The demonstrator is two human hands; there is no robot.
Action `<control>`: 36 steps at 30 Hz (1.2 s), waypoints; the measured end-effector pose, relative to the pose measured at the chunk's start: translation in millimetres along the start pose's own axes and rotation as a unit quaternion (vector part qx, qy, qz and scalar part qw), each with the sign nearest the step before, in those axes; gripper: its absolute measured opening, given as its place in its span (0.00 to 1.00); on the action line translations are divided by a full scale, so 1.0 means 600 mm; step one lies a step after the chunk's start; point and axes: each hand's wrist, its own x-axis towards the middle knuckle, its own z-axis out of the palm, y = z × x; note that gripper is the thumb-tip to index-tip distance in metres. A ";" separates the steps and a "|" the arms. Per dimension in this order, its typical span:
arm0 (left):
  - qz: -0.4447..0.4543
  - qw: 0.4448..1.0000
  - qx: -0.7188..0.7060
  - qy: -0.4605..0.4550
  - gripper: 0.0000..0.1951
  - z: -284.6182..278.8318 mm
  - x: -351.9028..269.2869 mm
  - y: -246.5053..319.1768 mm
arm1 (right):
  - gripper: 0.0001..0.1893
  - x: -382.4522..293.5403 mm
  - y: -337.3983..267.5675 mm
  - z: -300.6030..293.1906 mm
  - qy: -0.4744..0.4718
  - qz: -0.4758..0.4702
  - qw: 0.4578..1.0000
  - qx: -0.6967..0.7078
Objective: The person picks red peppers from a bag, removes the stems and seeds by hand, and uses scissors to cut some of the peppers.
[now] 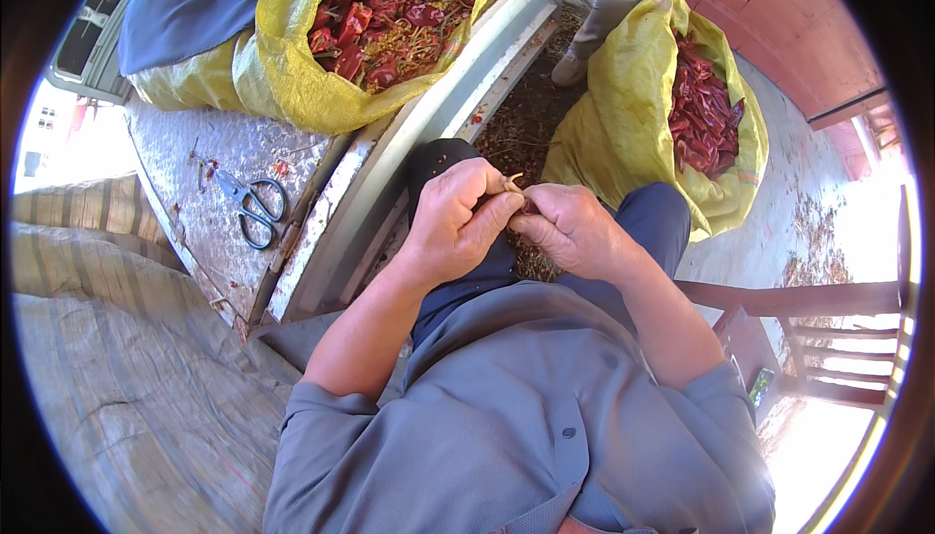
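Observation:
Both hands meet above my lap, fingertips almost touching. Between thumb and finger, my left hand [462, 214] grips the pale stem [515, 182] of a dried red chili pepper. My right hand [573, 231] pinches the dark red body of the same chili pepper [530, 206], most of which the fingers hide. Ahead on the left, a yellow woven sack [281, 59] lies open with dried red peppers [383, 19] and loose seeds in it. To the right of my knees stands another yellow woven sack [610, 106], holding dark red pepper pieces [703, 114].
Black-handled scissors [257, 209] lie on a worn metal surface [226, 256] at left, beside a raised metal edge [431, 125]. Plant debris [522, 125] covers the floor between the sacks. Another person's leg [617, 4] is behind the right sack. A striped tarp [131, 373] spreads at lower left.

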 end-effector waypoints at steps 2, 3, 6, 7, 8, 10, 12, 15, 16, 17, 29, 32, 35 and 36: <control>-0.096 0.985 -0.139 0.016 0.07 0.011 -0.015 -0.003 | 0.12 0.002 0.000 0.000 0.000 -0.011 1.000 -0.008; -0.139 0.962 -0.235 0.029 0.07 0.020 -0.021 -0.005 | 0.12 0.000 0.000 0.001 0.001 -0.012 1.000 -0.004; -0.191 0.899 -0.388 0.062 0.08 0.040 -0.027 0.004 | 0.11 -0.003 0.000 0.007 0.020 -0.035 0.999 -0.005; -0.195 0.884 -0.418 0.073 0.08 0.043 -0.028 0.006 | 0.11 -0.005 0.002 0.010 0.028 -0.045 0.999 -0.007; -0.200 0.860 -0.462 0.085 0.09 0.044 -0.031 0.003 | 0.10 -0.007 0.006 0.014 0.038 -0.073 0.997 -0.010; -0.204 0.806 -0.544 0.111 0.10 0.044 -0.034 -0.005 | 0.09 -0.008 0.014 0.020 0.057 -0.132 0.990 -0.014; -0.228 0.800 -0.545 0.105 0.11 0.039 -0.033 -0.001 | 0.08 -0.006 0.009 0.025 0.063 -0.147 0.987 0.010; -0.250 0.865 -0.426 0.089 0.13 0.023 -0.038 -0.013 | 0.09 -0.005 0.002 0.029 0.068 -0.156 0.985 0.014; -0.266 0.895 -0.352 0.071 0.13 0.014 -0.043 -0.027 | 0.10 -0.005 0.001 0.028 0.070 -0.156 0.985 0.010; -0.280 0.918 -0.275 0.052 0.13 0.008 -0.046 -0.035 | 0.09 -0.006 -0.002 0.025 0.072 -0.149 0.986 0.012; -0.031 0.998 -0.039 0.048 0.13 0.008 -0.045 0.018 | 0.10 -0.013 0.006 0.030 0.084 -0.089 0.992 -0.016; -0.047 0.997 -0.047 0.039 0.12 0.007 -0.038 0.007 | 0.10 -0.011 0.003 0.019 0.063 -0.076 0.995 -0.010; -0.042 0.999 -0.030 0.018 0.11 0.004 -0.030 0.008 | 0.12 -0.015 0.007 0.013 0.053 -0.055 0.997 0.022; -0.032 0.999 -0.025 0.010 0.11 0.006 -0.026 0.008 | 0.12 -0.016 0.015 0.013 0.054 -0.047 0.997 0.031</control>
